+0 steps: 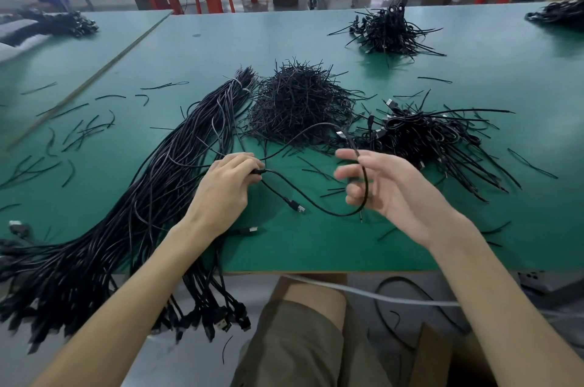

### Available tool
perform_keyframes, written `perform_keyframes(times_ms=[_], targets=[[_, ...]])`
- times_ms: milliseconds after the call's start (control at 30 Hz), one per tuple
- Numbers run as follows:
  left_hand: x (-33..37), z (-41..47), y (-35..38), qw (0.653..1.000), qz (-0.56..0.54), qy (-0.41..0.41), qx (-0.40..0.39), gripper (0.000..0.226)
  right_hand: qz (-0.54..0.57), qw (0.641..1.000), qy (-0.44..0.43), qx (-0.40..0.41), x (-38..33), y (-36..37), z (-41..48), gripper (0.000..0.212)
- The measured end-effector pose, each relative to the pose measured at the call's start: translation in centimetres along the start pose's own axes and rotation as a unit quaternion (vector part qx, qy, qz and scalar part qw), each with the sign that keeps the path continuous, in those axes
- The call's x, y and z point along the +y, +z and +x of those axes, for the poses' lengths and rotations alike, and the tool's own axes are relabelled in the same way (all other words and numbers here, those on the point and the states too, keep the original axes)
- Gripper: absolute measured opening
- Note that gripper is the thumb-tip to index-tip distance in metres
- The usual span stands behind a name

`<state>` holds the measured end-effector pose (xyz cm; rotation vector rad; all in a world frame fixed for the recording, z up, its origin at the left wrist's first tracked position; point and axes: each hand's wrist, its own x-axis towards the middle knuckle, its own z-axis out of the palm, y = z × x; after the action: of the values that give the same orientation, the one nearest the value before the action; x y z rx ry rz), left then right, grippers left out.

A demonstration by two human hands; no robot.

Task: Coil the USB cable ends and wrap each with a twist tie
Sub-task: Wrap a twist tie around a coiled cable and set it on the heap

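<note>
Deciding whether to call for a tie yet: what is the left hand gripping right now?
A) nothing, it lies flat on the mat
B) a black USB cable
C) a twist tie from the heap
B: the left hand curls its fingers round the black USB cable, which loops across to the right hand; the twist-tie heap lies beyond both.

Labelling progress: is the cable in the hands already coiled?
No, the cable sags as one loose strand from the left hand to the right hand, with no coil formed.
</note>
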<state>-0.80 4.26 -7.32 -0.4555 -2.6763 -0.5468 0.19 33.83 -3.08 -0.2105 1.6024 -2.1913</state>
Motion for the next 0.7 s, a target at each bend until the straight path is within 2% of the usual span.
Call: perform_keyframes(times_ms=[67, 100, 167, 233, 300, 367, 433, 600, 700], targets=[[0.1, 0.0, 0.1, 1.000, -0.001, 0.010, -0.007, 0.013, -0.104, 0.990, -0.018, 0.097, -0.1, 0.6, 0.8, 0.058], [0.1, 0.0, 0.1, 1.000, -0.002, 0.012, -0.008, 0.012, -0.204, 0.966, -0.042, 0.156, -0.2, 1.0, 1.2, 0.068], [0.1, 0.0, 0.1, 1.000, -0.004, 0.009, -0.009, 0.013, -0.412, 0.885, -0.086, 0.197, -0.2, 1.6, 2.0, 0.077], [0.1, 0.0, 0.0, 1.000, -0.004, 0.009, -0.009, 0.013, -0.524, 0.825, -0.103, 0.187, 0.1, 2.3, 2.7, 0.071], [0.2, -0.1, -0.1, 1.000, -0.005, 0.014, -0.008, 0.013, -0.563, 0.797, -0.112, 0.186, 0.5, 3.1, 3.1, 0.059], [0.3, -0.1, -0.1, 1.000, -0.010, 0.010, -0.003, 0.015, -0.615, 0.755, -0.124, 0.189, 0.8, 4.0, 3.4, 0.048], [0.4, -0.2, -0.3, 1.000, -0.018, 0.005, 0.009, 0.016, -0.651, 0.726, -0.125, 0.184, 1.2, 4.8, 3.5, 0.048], [0.9, -0.3, -0.8, 0.999, -0.031, 0.022, -0.001, 0.020, -0.695, 0.690, -0.060, 0.195, 1.8, 6.0, 4.0, 0.061], [1.1, -0.3, -0.8, 0.999, -0.039, 0.012, -0.017, 0.022, -0.712, 0.678, 0.000, 0.183, 1.8, 6.3, 4.3, 0.056]])
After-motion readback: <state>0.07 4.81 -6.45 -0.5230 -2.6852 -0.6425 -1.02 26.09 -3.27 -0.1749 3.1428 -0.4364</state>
